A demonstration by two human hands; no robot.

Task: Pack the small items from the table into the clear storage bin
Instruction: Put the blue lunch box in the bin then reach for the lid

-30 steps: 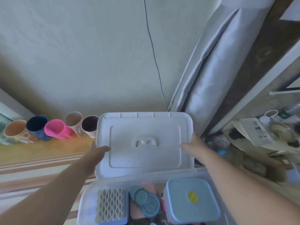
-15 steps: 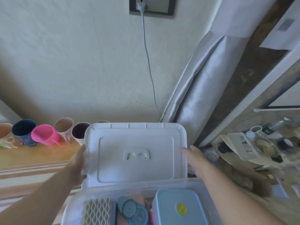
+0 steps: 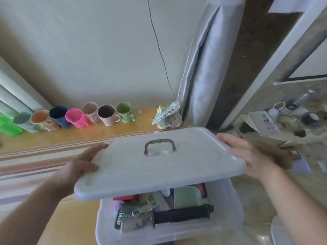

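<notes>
Lid point(image 3: 159, 163) held level over the clear storage bin point(image 3: 168, 232), covering its far part; I see the near part uncovered. My left hand point(image 3: 79, 165) grips the lid's left edge, fingers curled under, thumb on top. My right hand point(image 3: 247, 154) holds the right edge, fingers lying along it. The bin stands at the table's point(image 3: 79, 225) near edge, packed with small items. Cups point(image 3: 77, 115) line the table's far edge.

The word "wipes" can be read on a soft packet point(image 3: 167, 112) at the far edge of the table point(image 3: 74, 137); nothing else is legible.
</notes>
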